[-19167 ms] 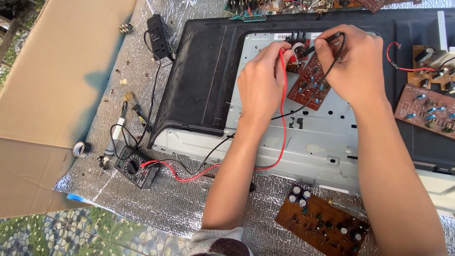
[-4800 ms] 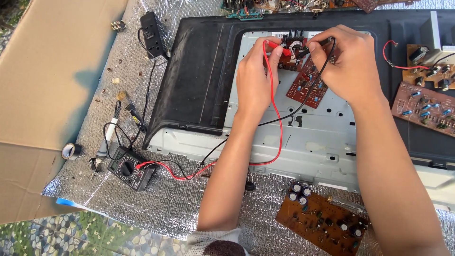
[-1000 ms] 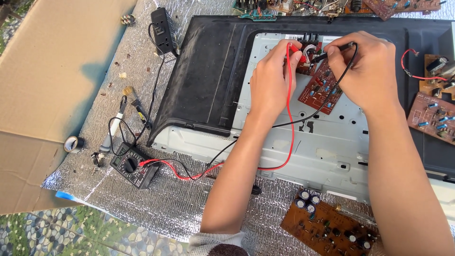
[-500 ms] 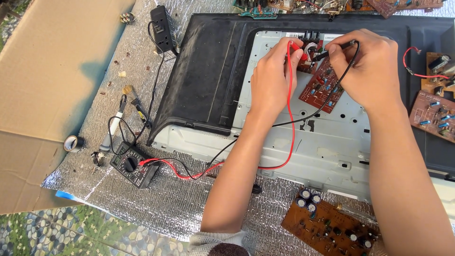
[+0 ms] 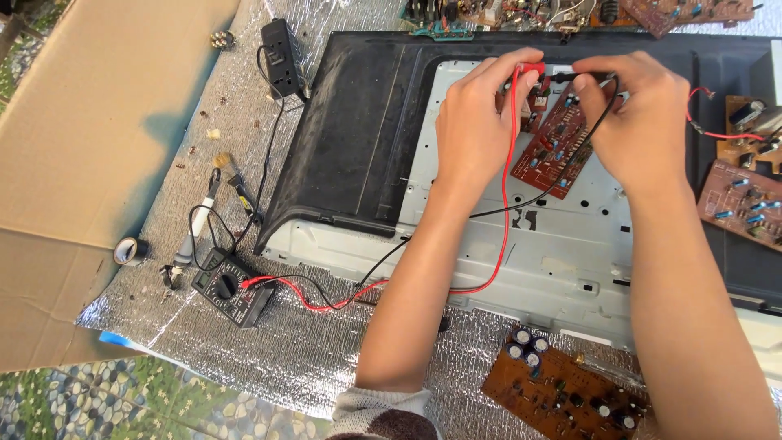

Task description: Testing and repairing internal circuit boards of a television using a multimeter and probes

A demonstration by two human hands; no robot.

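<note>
Left hand (image 5: 476, 130) grips red probe (image 5: 531, 68), right hand (image 5: 643, 122) black probe (image 5: 582, 77), over circuit board (image 5: 558, 143).

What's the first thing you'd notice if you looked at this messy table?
Two hands meet at the top middle: the left hand pinches a red probe and the right hand a black probe, both tips over a small reddish circuit board. The red lead loops down across the pale metal chassis to a black multimeter at lower left, on the shiny silver sheet.
</note>
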